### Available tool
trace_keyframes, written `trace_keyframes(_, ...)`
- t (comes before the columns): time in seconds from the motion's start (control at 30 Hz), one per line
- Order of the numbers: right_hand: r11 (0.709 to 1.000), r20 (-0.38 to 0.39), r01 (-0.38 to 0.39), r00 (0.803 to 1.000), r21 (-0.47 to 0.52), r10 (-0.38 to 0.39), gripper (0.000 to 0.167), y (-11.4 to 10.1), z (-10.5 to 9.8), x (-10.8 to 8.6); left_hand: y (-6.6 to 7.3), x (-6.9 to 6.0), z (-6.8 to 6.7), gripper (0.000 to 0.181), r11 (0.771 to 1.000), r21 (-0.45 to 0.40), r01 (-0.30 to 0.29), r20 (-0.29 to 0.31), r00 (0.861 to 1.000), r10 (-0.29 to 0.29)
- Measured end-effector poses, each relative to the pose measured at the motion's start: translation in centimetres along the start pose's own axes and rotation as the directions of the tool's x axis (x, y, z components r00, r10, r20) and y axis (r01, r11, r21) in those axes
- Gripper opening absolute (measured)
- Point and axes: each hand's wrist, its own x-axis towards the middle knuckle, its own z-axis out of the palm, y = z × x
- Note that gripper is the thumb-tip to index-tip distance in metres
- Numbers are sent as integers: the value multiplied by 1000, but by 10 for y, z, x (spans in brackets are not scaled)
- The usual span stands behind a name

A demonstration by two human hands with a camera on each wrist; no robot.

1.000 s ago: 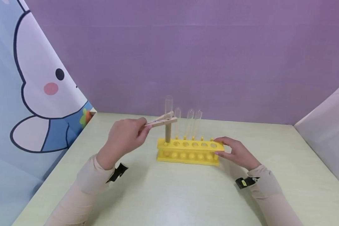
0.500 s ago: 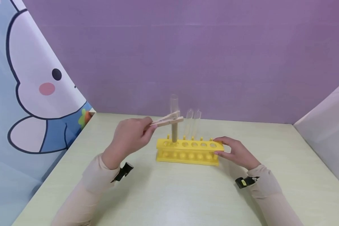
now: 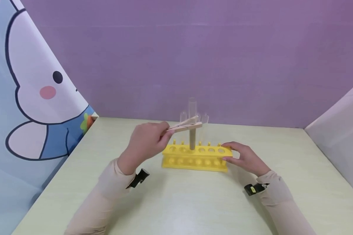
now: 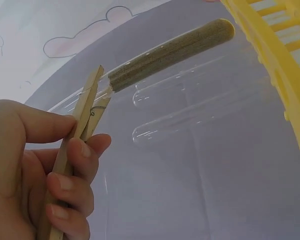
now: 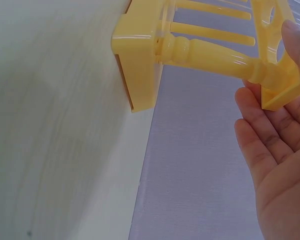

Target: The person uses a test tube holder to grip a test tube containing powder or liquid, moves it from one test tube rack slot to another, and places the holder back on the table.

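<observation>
My left hand (image 3: pixel 147 141) grips a wooden test tube clamp (image 3: pixel 182 127), its fingers curled round the handle in the left wrist view. The clamp's jaws hold a glass test tube (image 3: pixel 192 138) upright, its lower part filled with grey-brown matter. In the left wrist view the rounded bottom of the tube stands apart from the yellow test tube rack (image 4: pixel 275 70), so it is above the rack's top plate. My right hand (image 3: pixel 248 159) holds the right end of the rack (image 3: pixel 197 151), thumb and fingers round the top plate in the right wrist view.
Several clear test tubes (image 3: pixel 205 119) stand upside down on the pegs along the rack's back; the clamped tube partly hides one. The pale table (image 3: pixel 176 202) ends at a purple backdrop (image 3: pixel 176 65). A printed cloth (image 3: pixel 32 98) hangs at the left.
My left hand has moved right, carrying the clamp and tube along from the rack's left end to nearer its middle. The right hand and rack have hardly moved.
</observation>
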Motion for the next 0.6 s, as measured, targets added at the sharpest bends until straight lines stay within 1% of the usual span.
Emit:
trace_keyframes(0.13,1000,5,-8,1000,0,8,42,-9,-5,0,1,0,-3,28,1000,-19,5,5,1000,-5)
trace_keyframes(0.37,1000,15,-26,1000,0,26,43,-11,-6,1,1,-1,1,30,1000,-6,18,22,1000,-18)
trace_keyframes(0.6,1000,14,-23,1000,7,23,42,-12,-6,2,0,-1,4,27,1000,-3,26,41,999,-26)
